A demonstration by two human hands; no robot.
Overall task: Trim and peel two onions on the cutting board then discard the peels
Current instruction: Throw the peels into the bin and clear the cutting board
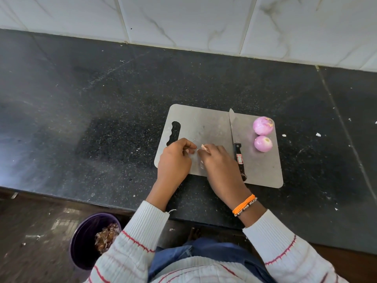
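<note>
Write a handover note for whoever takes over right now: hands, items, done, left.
Left hand: fingers curled over the near-left part of the cutting board; I cannot tell whether it holds scraps.
Right hand: pinching a small onion peel scrap at its fingertips.
Two peeled onions sit at the board's far right, side by side.
Knife lies on the board between hands and onions, unheld.
Purple bin on the floor at left already holds peels.
Done: both onions appear trimmed and peeled.
Left: gather the last scraps from the board and drop them in the bin.
</note>
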